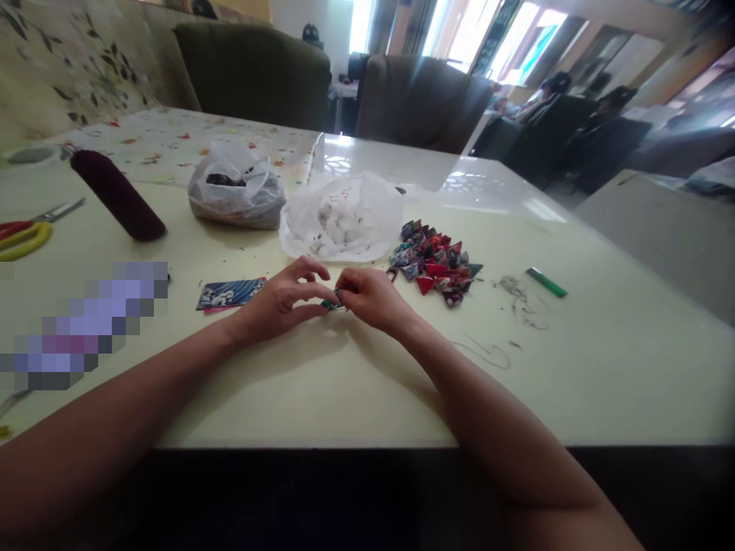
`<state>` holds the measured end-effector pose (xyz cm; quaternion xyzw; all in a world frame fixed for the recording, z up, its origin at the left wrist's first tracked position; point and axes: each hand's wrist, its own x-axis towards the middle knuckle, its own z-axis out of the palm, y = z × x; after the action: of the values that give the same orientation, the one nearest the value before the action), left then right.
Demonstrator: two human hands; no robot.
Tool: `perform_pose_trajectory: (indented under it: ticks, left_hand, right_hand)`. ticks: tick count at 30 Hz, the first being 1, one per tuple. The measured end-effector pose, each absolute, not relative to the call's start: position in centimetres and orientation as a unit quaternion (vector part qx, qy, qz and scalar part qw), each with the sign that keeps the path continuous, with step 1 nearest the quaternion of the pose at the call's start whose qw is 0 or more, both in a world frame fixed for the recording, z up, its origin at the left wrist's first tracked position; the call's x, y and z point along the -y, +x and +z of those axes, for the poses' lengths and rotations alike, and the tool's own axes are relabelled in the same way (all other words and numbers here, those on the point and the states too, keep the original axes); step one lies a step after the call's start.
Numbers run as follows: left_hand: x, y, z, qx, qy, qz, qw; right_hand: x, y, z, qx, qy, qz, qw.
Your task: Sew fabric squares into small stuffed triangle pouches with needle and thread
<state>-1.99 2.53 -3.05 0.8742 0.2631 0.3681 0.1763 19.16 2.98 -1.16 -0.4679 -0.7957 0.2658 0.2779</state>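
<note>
Both hands meet over the near middle of the table, around a small green and dark patterned piece of fabric [331, 304]. My left hand [281, 295] has its thumb and index finger closed at the left end of the piece, the other fingers raised and curved. On the other side, my right hand [370, 297] pinches the piece with curled fingers; whether a needle is in it cannot be made out. Blue wave-patterned fabric [230, 294] lies flat by my left wrist, with pink showing under it. Beyond my right hand is a heap of small stuffed fabric triangles [435, 265].
An opened white plastic bag [376, 222] holds white stuffing. Behind it stands another plastic bag [230, 207] with dark contents. At left lie a maroon cylinder [118, 195] and scissors [26, 241]. Loose threads [520, 298] and a green stick [547, 282] are at right.
</note>
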Motion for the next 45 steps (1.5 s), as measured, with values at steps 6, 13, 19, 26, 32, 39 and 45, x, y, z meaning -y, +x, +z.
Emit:
perform_pose_trajectory:
  ticks: [6,13,19,26,32,39,45]
  left_hand:
    - [-2.5,-1.8,-3.6,-0.245,0.911,0.321,0.081]
    - [-2.6,-1.7,-3.6,-0.281,0.900,0.284,0.172]
    - [-2.9,-2.2,-3.1,-0.359,0.828,0.302,0.308]
    - [-3.3,-2.7,-2.7,-0.340,0.748,0.344,0.454]
    - [-3.3,-2.8,-2.5,-0.305,0.724,0.354,0.508]
    - [-2.9,-2.6,-2.1,-0.307,0.713,0.370,0.510]
    - [-2.6,-2.4,-1.9,-0.312,0.712,0.382,0.499]
  right_hand:
    - [-2.7,19.0,-0.8,0.808,-0.471,0.273,0.226]
    - [-3.0,19.3,-0.8,0.814,-0.461,0.291,0.202]
    - [-3.8,20.4,-1.0,0.786,-0.395,0.360,0.312]
    - [-3.6,20.3,-0.9,0.788,-0.333,0.389,0.341]
    - [-3.4,20.0,-0.8,0.781,-0.316,0.408,0.350]
    - [-3.5,20.2,-0.6,0.796,-0.304,0.408,0.326]
    - [-3.6,20.2,-0.7,0.797,-0.294,0.422,0.317]
